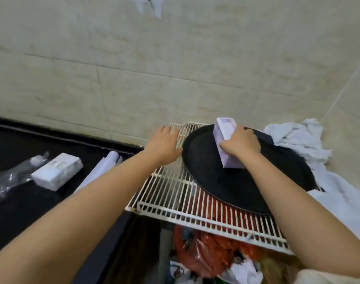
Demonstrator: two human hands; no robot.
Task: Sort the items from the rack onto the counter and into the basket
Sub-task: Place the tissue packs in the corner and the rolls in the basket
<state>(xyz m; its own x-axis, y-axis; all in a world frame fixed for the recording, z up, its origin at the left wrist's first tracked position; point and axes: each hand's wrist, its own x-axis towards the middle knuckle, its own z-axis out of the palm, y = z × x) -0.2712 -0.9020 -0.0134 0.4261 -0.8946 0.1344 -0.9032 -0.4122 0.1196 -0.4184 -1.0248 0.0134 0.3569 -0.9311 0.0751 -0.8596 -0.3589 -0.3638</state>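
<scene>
A white wire rack (pixel 170 193) stands against the tiled wall, with a round black tray (pixel 236 181) lying on it. My right hand (pixel 241 143) grips a pale lilac box (pixel 226 138) over the tray. My left hand (pixel 164 144) rests flat on the rack's back left corner, fingers straight. On the dark counter (pixel 21 201) to the left lie a white box (pixel 57 171), a white roll (pixel 105 167) and a clear plastic wrapper (pixel 8 179). No basket is plainly visible.
White cloths (pixel 302 138) are heaped at the rack's right side by the wall corner. Under the rack, red and white plastic bags (pixel 212 257) are piled up. A white cloth (pixel 148 5) hangs on the wall above.
</scene>
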